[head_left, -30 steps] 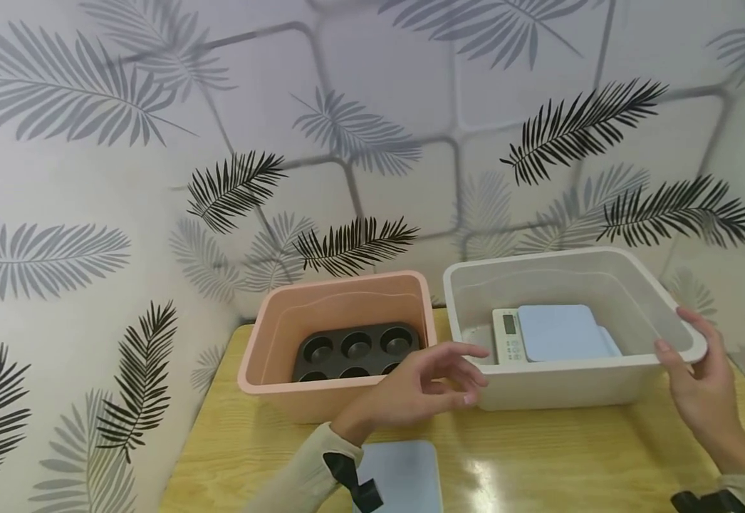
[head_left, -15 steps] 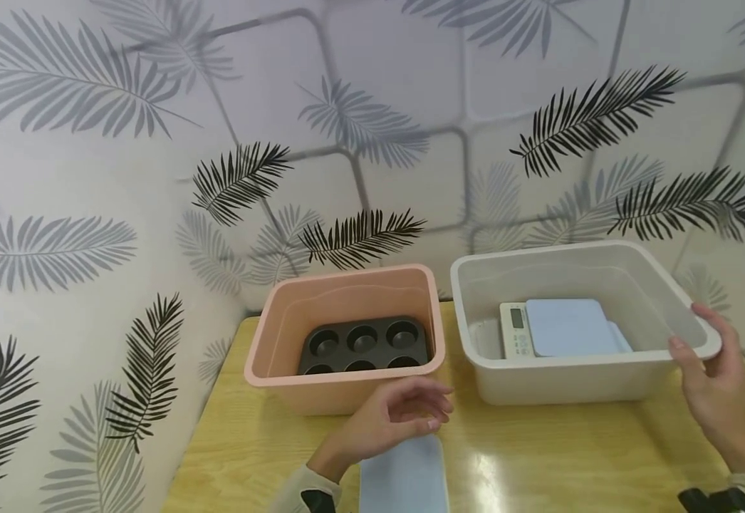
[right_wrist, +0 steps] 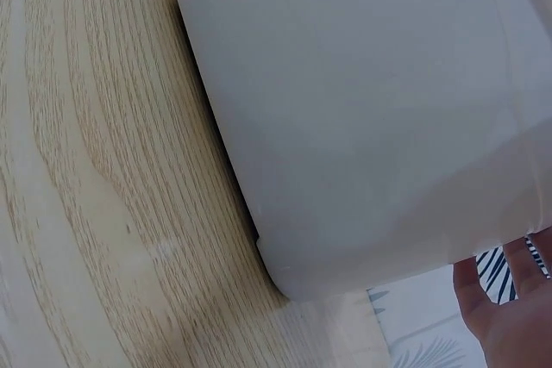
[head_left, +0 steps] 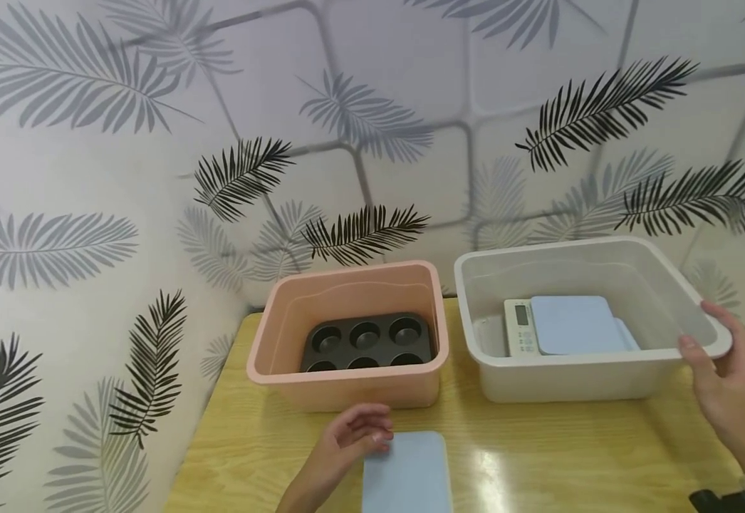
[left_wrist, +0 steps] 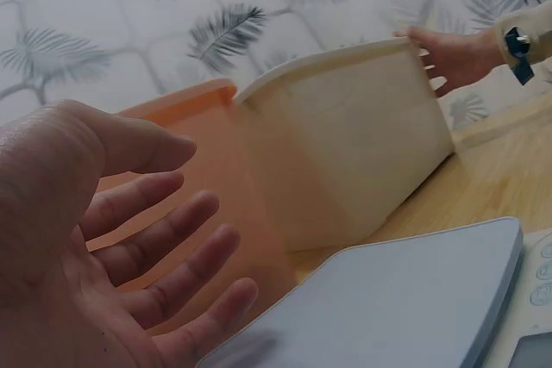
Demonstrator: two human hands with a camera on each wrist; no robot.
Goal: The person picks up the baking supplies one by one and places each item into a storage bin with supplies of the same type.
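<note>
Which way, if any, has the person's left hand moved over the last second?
Yes. The left hand has drawn back from the white bin towards the person, and is now beside the scale on the table.

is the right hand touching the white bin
Touching. The head view shows the right hand with its thumb on the rim at the white bin's right corner and fingers against the outside wall.

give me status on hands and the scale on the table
Left hand open beside scale. Right hand on white bin rim. Nothing blocking.
</note>
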